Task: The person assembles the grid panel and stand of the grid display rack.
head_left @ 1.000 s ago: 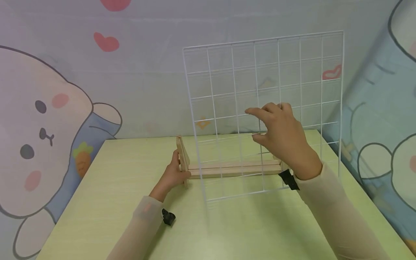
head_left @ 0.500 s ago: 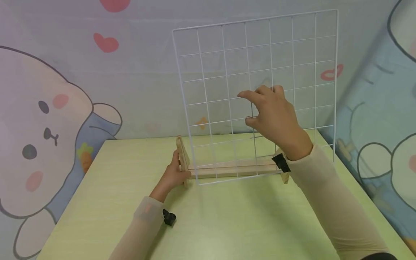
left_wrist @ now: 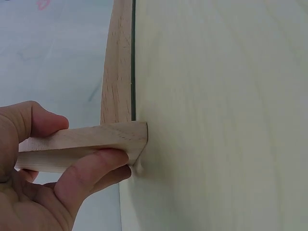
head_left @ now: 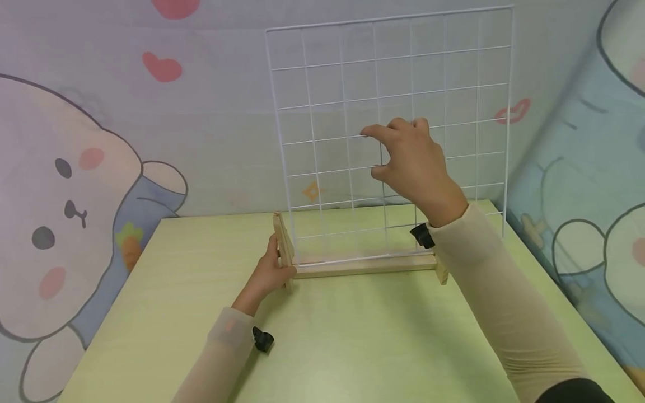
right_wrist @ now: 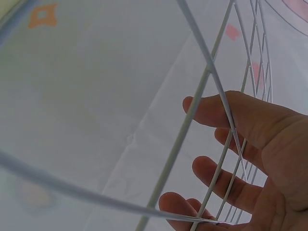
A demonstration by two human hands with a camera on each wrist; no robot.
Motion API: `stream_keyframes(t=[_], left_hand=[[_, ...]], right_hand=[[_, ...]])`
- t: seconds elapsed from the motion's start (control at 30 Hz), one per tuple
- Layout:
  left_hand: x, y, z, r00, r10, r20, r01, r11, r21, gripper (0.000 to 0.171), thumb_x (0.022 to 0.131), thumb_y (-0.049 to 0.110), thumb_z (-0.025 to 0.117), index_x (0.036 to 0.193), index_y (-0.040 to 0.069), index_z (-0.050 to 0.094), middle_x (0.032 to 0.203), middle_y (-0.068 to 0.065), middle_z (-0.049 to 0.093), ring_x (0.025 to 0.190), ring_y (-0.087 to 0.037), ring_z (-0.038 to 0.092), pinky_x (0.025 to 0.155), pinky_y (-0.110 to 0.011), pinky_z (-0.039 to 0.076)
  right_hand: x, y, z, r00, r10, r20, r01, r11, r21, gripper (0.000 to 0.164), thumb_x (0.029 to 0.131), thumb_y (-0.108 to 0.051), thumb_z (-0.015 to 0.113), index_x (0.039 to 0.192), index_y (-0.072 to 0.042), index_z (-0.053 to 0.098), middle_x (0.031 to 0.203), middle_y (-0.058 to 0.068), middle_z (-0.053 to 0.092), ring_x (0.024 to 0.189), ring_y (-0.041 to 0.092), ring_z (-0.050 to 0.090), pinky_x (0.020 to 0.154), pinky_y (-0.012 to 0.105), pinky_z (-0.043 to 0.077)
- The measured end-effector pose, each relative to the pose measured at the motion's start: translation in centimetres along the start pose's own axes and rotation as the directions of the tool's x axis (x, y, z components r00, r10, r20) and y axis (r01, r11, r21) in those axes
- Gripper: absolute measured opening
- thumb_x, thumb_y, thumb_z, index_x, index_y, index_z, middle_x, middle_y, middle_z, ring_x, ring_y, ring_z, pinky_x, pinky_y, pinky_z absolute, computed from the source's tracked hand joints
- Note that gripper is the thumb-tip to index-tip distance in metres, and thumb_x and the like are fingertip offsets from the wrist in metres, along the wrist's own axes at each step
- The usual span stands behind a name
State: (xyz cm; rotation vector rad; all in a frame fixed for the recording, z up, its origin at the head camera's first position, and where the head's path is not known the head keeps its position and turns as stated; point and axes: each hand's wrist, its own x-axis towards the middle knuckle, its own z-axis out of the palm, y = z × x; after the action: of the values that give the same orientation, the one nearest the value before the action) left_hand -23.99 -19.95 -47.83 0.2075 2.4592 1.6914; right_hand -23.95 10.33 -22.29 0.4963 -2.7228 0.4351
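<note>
My right hand holds a white wire grid panel upright, slightly tilted. In the right wrist view, the thumb and fingers of the right hand reach around and between the wires. At the left of a low wooden stand, my left hand grips the upright wooden end piece, thumb on the near side. Up close in the left wrist view, its fingers pinch the end piece. The panel's lower edge overlaps the stand's long rail in the head view.
The stand's right foot shows below the right sleeve. Everything rests on a pale yellow-green table. Behind it hangs a cartoon-printed backdrop, which continues along both sides. A black camera mount sits at each wrist.
The right hand has moved up and to the left, away from me, carrying the grid panel. Its lower edge went from in front of the rail to over it. The left hand stays put.
</note>
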Motion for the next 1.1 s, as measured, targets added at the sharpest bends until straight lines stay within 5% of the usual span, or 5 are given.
stream_keyframes(t=[0.5, 0.67, 1.1], left_hand=[[-0.4, 0.2, 0.9, 1.000, 0.024, -0.015, -0.024, 1.000, 0.004, 0.096, 0.091, 0.001, 0.063, 0.168, 0.024, 0.010, 0.160, -0.035, 0.037, 0.101, -0.039, 0.066, 0.064, -0.042, 0.058], [-0.8, 1.0, 1.1, 0.999, 0.031, -0.011, -0.031, 1.000, -0.001, 0.095, 0.092, -0.001, 0.061, 0.168, 0.019, 0.009, 0.158, -0.038, 0.036, 0.099, -0.039, 0.065, 0.066, -0.045, 0.058], [-0.3, 0.0, 1.1, 0.999, 0.031, -0.020, -0.030, 0.999, 0.027, 0.095, 0.091, 0.001, 0.061, 0.168, 0.026, 0.011, 0.159, -0.036, 0.036, 0.103, -0.040, 0.065, 0.066, -0.039, 0.059]], right_hand=[[1.9, -0.2, 0.5, 0.999, 0.037, -0.001, -0.037, 0.999, -0.014, 0.066, 0.094, -0.015, 0.078, 0.155, -0.025, 0.055, 0.140, 0.014, 0.058, 0.119, 0.042, 0.042, 0.064, 0.046, 0.054], [2.5, -0.2, 0.5, 0.999, 0.034, -0.021, -0.034, 0.999, -0.017, 0.065, 0.094, -0.015, 0.077, 0.154, -0.025, 0.055, 0.140, 0.014, 0.059, 0.121, 0.043, 0.041, 0.064, 0.047, 0.055], [4.3, -0.7, 0.5, 0.995, 0.050, -0.081, -0.053, 0.998, -0.036, 0.064, 0.094, -0.015, 0.077, 0.153, -0.027, 0.056, 0.137, 0.012, 0.059, 0.123, 0.041, 0.040, 0.066, 0.045, 0.056]])
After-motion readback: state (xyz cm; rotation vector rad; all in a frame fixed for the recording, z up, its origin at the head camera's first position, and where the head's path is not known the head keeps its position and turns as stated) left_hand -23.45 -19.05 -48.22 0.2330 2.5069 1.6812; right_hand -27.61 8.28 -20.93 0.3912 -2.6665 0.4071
